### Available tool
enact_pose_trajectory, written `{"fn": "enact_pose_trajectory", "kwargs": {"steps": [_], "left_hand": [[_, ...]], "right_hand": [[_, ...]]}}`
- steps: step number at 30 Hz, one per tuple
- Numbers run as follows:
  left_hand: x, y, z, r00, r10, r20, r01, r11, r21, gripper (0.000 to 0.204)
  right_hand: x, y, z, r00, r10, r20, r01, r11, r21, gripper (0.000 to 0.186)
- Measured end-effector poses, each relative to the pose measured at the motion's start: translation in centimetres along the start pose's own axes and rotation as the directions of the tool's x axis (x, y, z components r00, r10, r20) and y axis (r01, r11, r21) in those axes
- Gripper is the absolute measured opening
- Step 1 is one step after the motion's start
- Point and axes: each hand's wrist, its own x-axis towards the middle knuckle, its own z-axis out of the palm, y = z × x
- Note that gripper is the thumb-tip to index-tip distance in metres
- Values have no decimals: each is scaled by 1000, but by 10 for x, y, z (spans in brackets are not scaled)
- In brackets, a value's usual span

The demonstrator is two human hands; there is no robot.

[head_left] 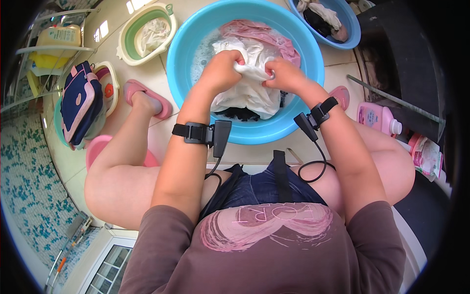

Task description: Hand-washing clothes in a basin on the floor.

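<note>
A white garment [249, 95] lies partly in soapy water inside a large light-blue basin [183, 93]. My left hand [225, 71] and my right hand [284, 76] both grip its raised fold, one at each end, fingers closed on the wet cloth. A pink cloth [259, 33] floats behind it, toward the basin's far right side. Some black cloth [237, 114] shows under the white garment's near edge. Suds cover the water on the left. How far the garment reaches below the surface is hidden.
A green tub [128, 36] with white cloth stands far left, a smaller blue basin [350, 41] with clothes far right. At right are a pink detergent bottle [374, 117] and a packet [427, 154]. A navy backpack [78, 103] and a rack [54, 49] stand left.
</note>
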Motion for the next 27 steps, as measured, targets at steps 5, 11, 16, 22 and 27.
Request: {"fn": "enact_pose_trajectory", "kwargs": {"steps": [5,11,16,22,27], "left_hand": [[2,16,-47,985,-146,88,167,921,-352,24],[-8,58,-97,999,14,-48,-45,652,-757,29],[-15,68,-107,995,60,-80,-100,546,-832,38],[-12,26,-95,938,-93,-335,-16,951,-310,43],[-12,-21,-66,785,51,-617,201,922,332,32]], "right_hand": [[11,30,-20,990,-48,134,60,994,-93,30],[1,14,-3,995,101,-14,-66,740,669,56],[18,13,6,982,-183,-47,184,873,452,49],[12,47,-29,952,62,-300,-6,983,184,34],[12,55,-62,893,285,-349,-94,876,474,31]]}}
